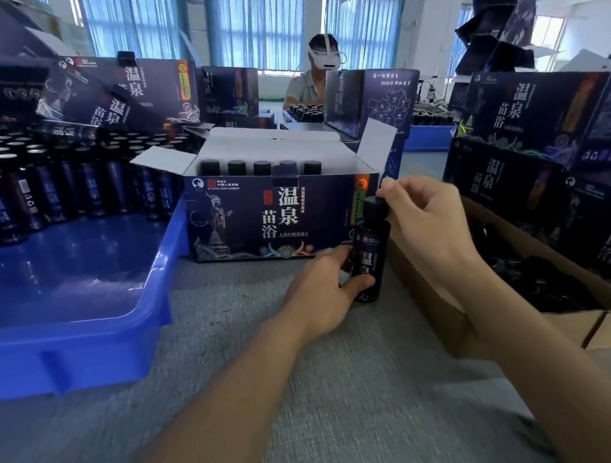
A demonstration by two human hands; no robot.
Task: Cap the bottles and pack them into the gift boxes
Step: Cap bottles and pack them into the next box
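The left hand [325, 293] grips the bottle [370, 256], likely smooth and rigid, at its body while the right hand's [422, 219] fingers [390, 188] pinch its cap [375, 207].

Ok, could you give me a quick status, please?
Left hand grips bottle. Right hand pinches cap on it. Open box behind, nothing between.

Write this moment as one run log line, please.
step: capping | left hand: holds bottle | right hand: pinches cap on bottle top | gift box: open, capped bottles inside
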